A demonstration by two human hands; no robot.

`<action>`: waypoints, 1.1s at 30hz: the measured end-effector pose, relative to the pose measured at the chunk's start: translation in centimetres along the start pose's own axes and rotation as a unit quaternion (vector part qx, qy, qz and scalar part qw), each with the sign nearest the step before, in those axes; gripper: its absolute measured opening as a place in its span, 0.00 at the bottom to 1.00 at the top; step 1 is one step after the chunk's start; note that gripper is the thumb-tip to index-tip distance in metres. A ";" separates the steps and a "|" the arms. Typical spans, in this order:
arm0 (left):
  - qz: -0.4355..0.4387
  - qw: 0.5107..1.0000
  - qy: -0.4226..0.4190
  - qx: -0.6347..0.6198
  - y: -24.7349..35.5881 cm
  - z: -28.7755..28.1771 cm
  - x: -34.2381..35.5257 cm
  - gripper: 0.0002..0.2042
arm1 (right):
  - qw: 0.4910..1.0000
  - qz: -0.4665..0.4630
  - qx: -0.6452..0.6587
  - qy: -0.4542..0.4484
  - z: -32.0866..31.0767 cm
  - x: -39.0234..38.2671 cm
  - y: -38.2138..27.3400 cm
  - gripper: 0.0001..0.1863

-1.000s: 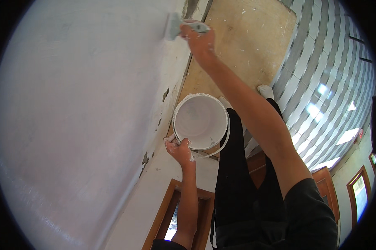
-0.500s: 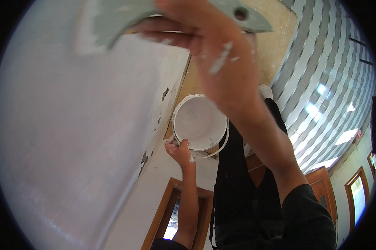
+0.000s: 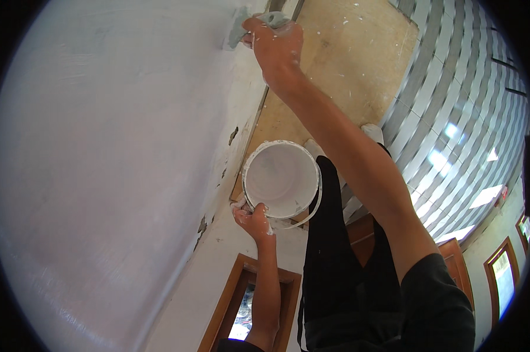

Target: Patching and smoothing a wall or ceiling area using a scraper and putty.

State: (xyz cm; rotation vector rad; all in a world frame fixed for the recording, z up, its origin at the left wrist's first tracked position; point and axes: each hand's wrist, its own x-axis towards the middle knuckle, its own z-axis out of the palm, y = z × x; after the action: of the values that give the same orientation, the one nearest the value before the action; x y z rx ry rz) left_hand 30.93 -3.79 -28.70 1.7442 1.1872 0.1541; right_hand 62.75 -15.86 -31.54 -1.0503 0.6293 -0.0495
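Note:
My left hand (image 3: 254, 221), smeared with white, grips the rim of a white bucket (image 3: 248, 164) on its near left side. White residue coats the bucket's rim and inside, and its thin handle hangs down at the right. Farther off, my right hand (image 3: 277, 47) is closed around a grey-green putty knife (image 3: 238, 26) with a wide blade. That blade lies at the whitish wall (image 3: 118, 129), close to its lower far edge. White spots dot the right hand. The fingers of both hands are partly hidden.
Beneath my feet is a tan board (image 3: 347, 64) flecked with white. Grey striped floor tiles (image 3: 453, 117) lie to the right. Dark chips (image 3: 233, 136) mark the wall's bottom edge. A brown wooden frame (image 3: 228, 293) stands near my left forearm.
My right hand has moved away from me with the putty knife, from close in front of the view out to the wall. My left hand and the bucket have shifted only slightly.

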 end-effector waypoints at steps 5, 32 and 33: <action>-0.018 1.000 -0.001 -0.016 0.0 0.4 -0.3 0.17 | 0.988 -0.022 0.138 -0.063 0.2 -3.4 -6.8 0.12; -0.009 1.000 0.012 -0.009 -0.5 -0.2 -0.4 0.18 | 0.987 0.054 0.147 -0.041 0.2 -7.0 -0.5 0.17; -0.018 1.000 0.009 -0.003 -0.4 0.0 -0.6 0.18 | 0.982 0.052 0.175 -0.044 0.3 -7.6 -2.3 0.18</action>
State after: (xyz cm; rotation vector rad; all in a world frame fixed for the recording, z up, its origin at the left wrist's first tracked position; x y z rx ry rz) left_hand 30.33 -4.17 -28.80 1.7173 1.2304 0.1528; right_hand 57.18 -14.24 -26.05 -0.6749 0.5696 -0.0218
